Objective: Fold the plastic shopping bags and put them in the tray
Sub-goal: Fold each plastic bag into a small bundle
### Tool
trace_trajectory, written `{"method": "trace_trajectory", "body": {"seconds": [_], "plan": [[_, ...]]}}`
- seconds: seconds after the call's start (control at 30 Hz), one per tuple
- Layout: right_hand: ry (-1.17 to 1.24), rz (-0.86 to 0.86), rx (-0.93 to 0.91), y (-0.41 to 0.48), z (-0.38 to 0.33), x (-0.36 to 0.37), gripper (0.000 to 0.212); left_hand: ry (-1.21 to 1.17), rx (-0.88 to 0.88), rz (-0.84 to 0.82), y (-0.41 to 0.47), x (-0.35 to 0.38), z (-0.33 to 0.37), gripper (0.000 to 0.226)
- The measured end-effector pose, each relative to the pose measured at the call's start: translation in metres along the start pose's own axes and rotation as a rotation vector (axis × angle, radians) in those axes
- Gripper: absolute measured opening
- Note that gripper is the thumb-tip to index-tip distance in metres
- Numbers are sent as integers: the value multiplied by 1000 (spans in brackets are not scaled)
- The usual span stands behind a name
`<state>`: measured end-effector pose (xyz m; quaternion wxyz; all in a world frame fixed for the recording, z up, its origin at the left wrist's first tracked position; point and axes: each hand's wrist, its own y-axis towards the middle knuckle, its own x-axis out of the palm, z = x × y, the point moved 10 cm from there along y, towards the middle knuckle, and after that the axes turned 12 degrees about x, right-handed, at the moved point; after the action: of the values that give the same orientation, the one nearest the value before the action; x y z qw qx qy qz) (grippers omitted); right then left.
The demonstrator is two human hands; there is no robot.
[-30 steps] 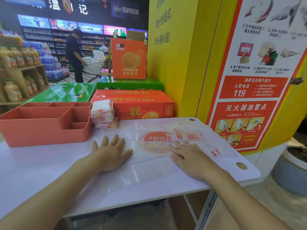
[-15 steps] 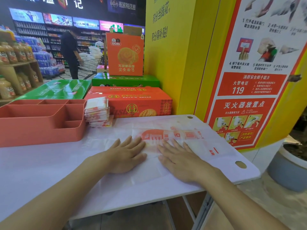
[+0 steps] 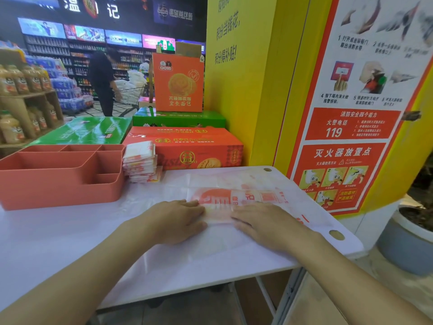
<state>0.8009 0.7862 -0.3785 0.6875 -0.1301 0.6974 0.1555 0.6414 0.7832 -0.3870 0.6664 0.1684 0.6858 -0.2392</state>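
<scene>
A translucent white plastic shopping bag (image 3: 236, 191) with red print lies flat on the white table (image 3: 58, 235). My left hand (image 3: 174, 220) and my right hand (image 3: 267, 225) both press flat on the bag's near part, fingertips pointing toward each other with a small gap between them. A stack of folded bags (image 3: 140, 161) stands on the table at the back, just right of the salmon-coloured divided tray (image 3: 58, 181). No bags show inside the tray's compartments.
Red (image 3: 199, 148) and green (image 3: 86, 130) boxes are stacked behind the table. A yellow pillar with a red poster (image 3: 346, 123) rises at the right. A grey planter (image 3: 407, 240) sits on the floor right of the table. A person with a cart (image 3: 103, 83) stands far back.
Both hands slid inward across the bag toward each other, from wide apart to nearly meeting at its middle.
</scene>
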Motion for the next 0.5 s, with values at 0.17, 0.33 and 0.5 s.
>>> {"method": "trace_trajectory", "body": {"seconds": [0.17,0.33,0.5], "plan": [[23,81,41,-8,9,-11,34,45,-4,51,-7,-7,-8,40],[102,100,105,-14,23,-23,24,20,-19,140,-10,-19,-16,36],[94,95,160,-17,40,-35,25,-49,1,135,-14,-30,-20,27]]}}
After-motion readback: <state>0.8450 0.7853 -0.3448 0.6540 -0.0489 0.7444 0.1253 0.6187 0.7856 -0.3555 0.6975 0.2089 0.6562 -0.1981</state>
